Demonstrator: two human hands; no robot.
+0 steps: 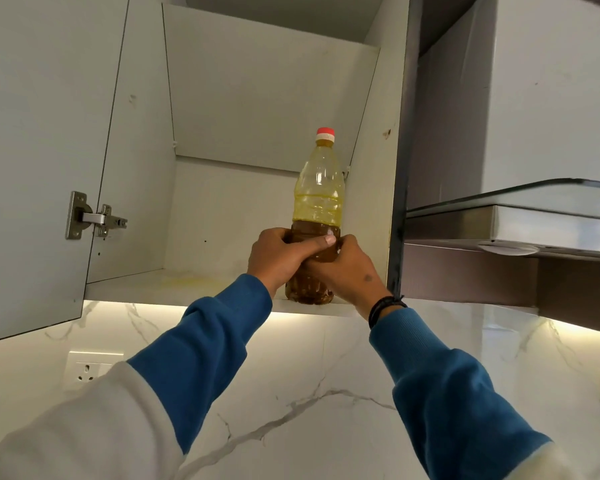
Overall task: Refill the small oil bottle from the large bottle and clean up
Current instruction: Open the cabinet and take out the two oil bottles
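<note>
The large oil bottle (319,199) is clear plastic with a red cap and dark oil filling its lower part. It stands upright at the front edge of the bottom shelf of an open wall cabinet (187,285). My left hand (281,254) grips its lower body from the left, thumb across the front. From the right, my right hand (350,268) wraps around the same part. The small oil bottle is not in view.
The cabinet door (42,150) hangs open to the left on its hinge (94,218). A range hood (513,220) juts out close on the right. Below are a marble-patterned wall (309,393) and a wall socket (90,368). An oily yellow stain marks the shelf.
</note>
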